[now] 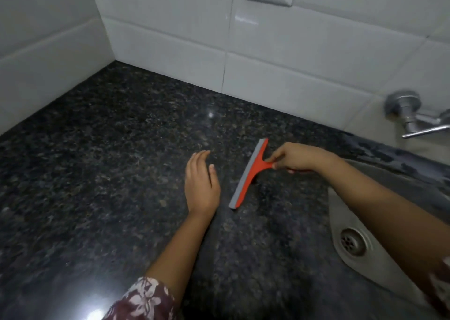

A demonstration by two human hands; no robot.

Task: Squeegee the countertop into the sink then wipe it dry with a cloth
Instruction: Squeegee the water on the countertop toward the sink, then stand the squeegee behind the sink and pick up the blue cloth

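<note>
**Dark tabletop (97,173) with a red squeegee (250,173)**

The speckled tabletop meets a white tile wall (292,51). A steel sink (341,212) and a tap (411,117) are on the right. The squeegee's grey blade rests on the tabletop, near the sink. The right hand (297,157) pinches its handle. The left hand (201,188) is just beside the blade, fingers straight and loose, holding nothing.

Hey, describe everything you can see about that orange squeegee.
The squeegee is T-shaped, orange-red plastic by the look, with a grey rubber-like strip along its wide head. The right hand grips its handle, hiding most of it. The head runs diagonally, its blade edge apparently down on the dark speckled countertop, left of the steel sink. The left hand lies beside it, not touching.
</note>
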